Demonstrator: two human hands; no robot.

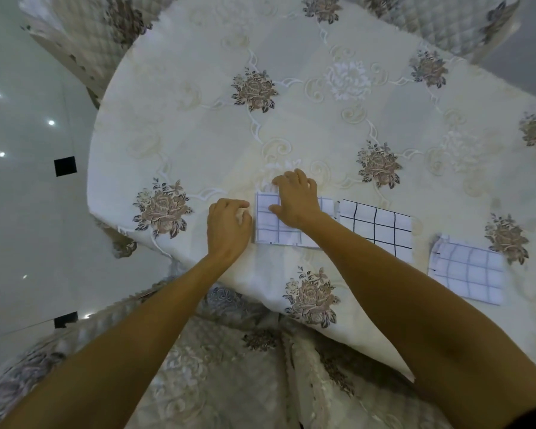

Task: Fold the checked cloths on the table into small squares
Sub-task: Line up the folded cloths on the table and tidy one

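Note:
Three checked cloths lie in a row near the table's front edge. The left one (268, 226), white with thin blue-grey lines, is folded small. My right hand (296, 201) rests flat on top of it, fingers spread. My left hand (228, 229) sits just left of that cloth with fingers curled, touching its left edge. A white cloth with bold black lines (376, 226) lies folded right beside it. Farther right a folded cloth with pale blue lines (468, 269) lies apart from the others.
The round table (291, 103) wears a cream cloth with embroidered roses. Quilted chairs stand at the back left (84, 35), the back right (446, 20) and right below me (229, 366). A glossy white floor (22, 181) lies to the left.

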